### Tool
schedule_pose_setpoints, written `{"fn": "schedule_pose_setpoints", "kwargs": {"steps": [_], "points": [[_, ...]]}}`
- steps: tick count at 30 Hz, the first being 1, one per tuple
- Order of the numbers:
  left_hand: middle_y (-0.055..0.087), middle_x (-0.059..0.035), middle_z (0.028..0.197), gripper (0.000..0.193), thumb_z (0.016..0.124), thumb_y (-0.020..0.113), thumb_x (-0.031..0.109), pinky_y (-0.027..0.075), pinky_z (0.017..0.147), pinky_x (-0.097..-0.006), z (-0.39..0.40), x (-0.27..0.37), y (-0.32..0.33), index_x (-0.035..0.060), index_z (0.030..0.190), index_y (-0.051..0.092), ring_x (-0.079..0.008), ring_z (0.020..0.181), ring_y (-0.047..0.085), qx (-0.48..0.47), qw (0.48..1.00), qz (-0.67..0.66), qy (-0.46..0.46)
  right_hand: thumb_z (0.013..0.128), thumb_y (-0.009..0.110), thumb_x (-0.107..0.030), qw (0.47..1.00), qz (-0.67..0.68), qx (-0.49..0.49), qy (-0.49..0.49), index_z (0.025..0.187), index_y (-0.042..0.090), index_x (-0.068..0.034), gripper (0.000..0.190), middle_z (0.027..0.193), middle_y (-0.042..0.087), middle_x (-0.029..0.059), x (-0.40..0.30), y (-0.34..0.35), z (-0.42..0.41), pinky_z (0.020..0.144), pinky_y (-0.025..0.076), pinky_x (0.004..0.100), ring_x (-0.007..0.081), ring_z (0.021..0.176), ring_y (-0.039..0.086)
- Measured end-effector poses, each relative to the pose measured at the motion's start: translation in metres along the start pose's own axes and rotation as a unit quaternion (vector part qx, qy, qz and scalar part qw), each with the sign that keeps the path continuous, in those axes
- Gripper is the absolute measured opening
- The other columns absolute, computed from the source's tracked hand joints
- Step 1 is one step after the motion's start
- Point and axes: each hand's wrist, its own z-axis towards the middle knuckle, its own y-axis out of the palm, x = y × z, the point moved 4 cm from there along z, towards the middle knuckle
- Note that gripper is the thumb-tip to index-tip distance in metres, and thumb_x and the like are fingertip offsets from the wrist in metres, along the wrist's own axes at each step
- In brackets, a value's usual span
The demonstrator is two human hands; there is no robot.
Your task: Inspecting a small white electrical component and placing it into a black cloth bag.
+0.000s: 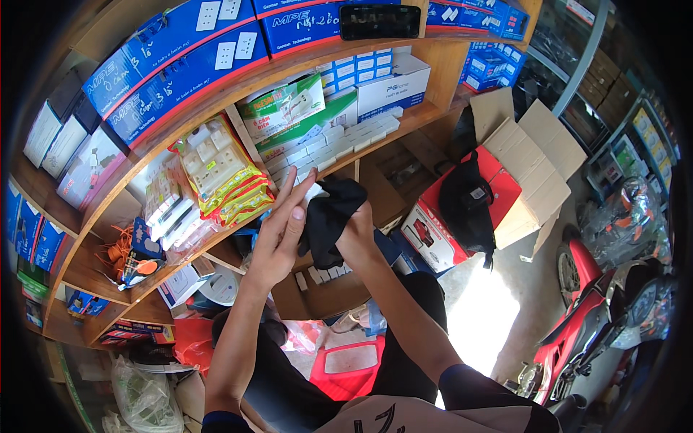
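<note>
In front of the wooden shelf, my right hand (357, 230) grips a bunched black cloth (330, 224). Beside it my left hand (276, 241) has its fingers stretched upward, against a small white block (315, 192) that is partly covered by the cloth. The fingers behind the block are hidden. Just beyond my fingertips, rows of similar small white boxes (346, 143) line the shelf edge. Below my hands sits an open cardboard box (330, 303) with several small white blocks (330, 273) along its far side.
A curved wooden shelf (216, 76) carries blue cartons (184, 81), yellow-edged socket packs (227, 173) and a phone (379, 23). To the right, a black cap-like item (465, 200) drapes over a red and white carton (427, 233). A red motorbike (574, 335) stands farther right. A red plastic stool (346, 368) is between my legs.
</note>
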Motion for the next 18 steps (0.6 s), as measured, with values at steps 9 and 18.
{"fn": "schedule_pose_setpoints", "kwargs": {"steps": [9,18], "points": [[0.041,-0.0139,0.16,0.056,0.112,0.035,0.035,0.021,0.124,-0.0392,-0.005,-0.008,0.004,0.0013,0.157,0.034,-0.0316,0.157,0.018,0.028,0.998,0.018,-0.047,0.096,0.067,-0.011,0.981,-0.145,-0.034,-0.125,0.099,0.068,0.002,0.013,0.117,0.063,0.0089,-0.022,0.008,0.007,0.086,0.049,0.0288,0.0128,0.103,0.06],[0.033,-0.0195,0.164,0.055,0.111,0.041,0.03,0.026,0.122,-0.0414,-0.003,0.001,0.0,0.0009,0.157,0.033,-0.0327,0.156,0.018,-0.014,0.989,0.145,0.014,0.095,0.065,-0.006,0.996,-0.08,-0.026,-0.019,0.117,0.066,0.004,0.024,0.104,0.066,0.0062,-0.015,0.001,0.004,0.083,0.051,0.0265,0.0116,0.094,0.063]]}}
